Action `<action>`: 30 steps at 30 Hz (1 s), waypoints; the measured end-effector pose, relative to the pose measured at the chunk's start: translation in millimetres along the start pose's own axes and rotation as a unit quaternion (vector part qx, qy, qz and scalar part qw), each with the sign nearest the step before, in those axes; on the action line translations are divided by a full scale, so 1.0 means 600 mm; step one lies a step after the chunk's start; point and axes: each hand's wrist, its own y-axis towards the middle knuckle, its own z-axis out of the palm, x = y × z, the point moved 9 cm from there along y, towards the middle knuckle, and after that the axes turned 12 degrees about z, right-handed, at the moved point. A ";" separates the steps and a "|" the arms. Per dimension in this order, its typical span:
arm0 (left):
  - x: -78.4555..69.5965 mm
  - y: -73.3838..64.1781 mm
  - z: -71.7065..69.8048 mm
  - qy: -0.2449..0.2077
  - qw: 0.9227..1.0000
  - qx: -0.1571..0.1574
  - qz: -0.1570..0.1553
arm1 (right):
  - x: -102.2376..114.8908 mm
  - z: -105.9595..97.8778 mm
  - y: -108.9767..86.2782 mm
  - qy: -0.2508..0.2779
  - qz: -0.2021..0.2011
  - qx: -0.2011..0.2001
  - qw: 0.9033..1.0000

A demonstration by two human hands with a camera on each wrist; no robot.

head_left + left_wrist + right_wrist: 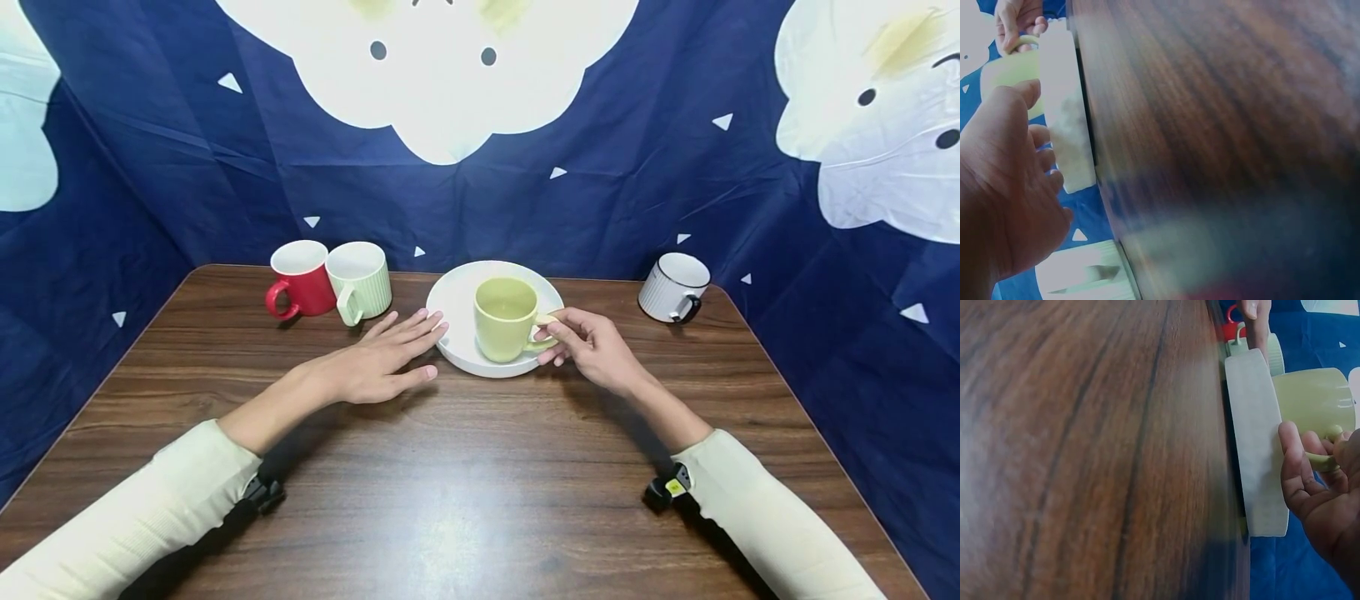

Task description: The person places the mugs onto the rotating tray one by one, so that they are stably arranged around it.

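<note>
A yellow-green mug (504, 325) stands upright on a round white plate (453, 287) with a raised rim, toward the back of the table. My right hand (592, 346) pinches the mug's handle from the right side; in the right wrist view its fingers (1294, 469) curl at the handle, close to the plate's side. On the plate's left, my left hand (382, 362) reaches with straight, spread fingers, the fingertips at the rim. Whether they touch it I cannot tell. In the left wrist view the thumb (1025, 94) overlaps the mug and nothing is held.
A red mug (311, 292) and a pale green ribbed mug (367, 287) stand side by side at the back left. A white ribbed mug (671, 292) with a black handle is at the back right. A blue patterned curtain (480, 217) hangs behind the wooden table (480, 467).
</note>
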 end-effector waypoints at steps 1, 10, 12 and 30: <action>0.000 0.000 0.001 0.001 1.000 0.000 0.000 | 0.000 0.001 0.000 0.001 0.001 0.002 1.000; 0.000 0.000 0.002 0.004 1.000 0.000 -0.001 | 0.001 0.007 -0.001 0.005 -0.013 0.024 1.000; 0.001 0.000 0.002 0.004 1.000 0.001 -0.001 | 0.003 0.010 -0.001 0.002 -0.015 0.032 0.999; 0.000 -0.001 -0.001 0.002 1.000 0.007 -0.004 | 0.000 0.016 -0.002 -0.011 0.009 0.077 0.997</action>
